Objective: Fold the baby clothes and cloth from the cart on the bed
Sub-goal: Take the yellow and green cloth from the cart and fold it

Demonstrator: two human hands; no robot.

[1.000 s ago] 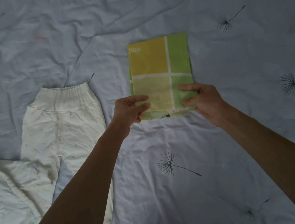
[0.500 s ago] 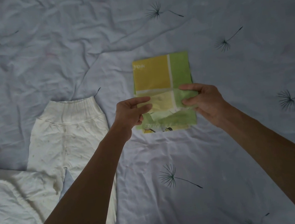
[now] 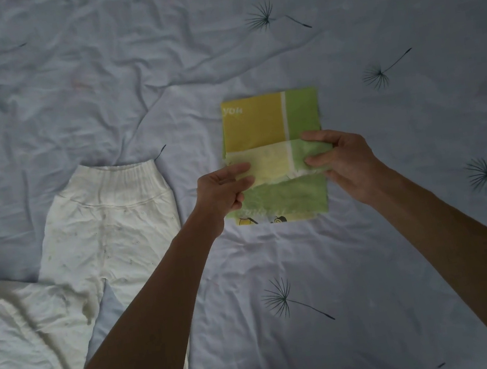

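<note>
Cloth [image 3: 270,118]: yellow-and-green, folded, flat on the bed sheet [image 3: 371,260] right of centre; near flap lifted and turned toward the far edge.
Left hand [image 3: 224,190]: thumb and fingers pinching the flap's left end.
Right hand [image 3: 345,160]: thumb and fingers pinching the flap's right end.
Baby pants [image 3: 110,228]: cream, spread flat left of the cloth, apart from it.
White garment [image 3: 12,348]: at the sheet's near left edge, overlapping one pant leg.

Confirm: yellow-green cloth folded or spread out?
Folded, another fold in progress: the yellow-green cloth is a layered rectangle; left hand and right hand pinch its near flap, lifted over the middle.
</note>
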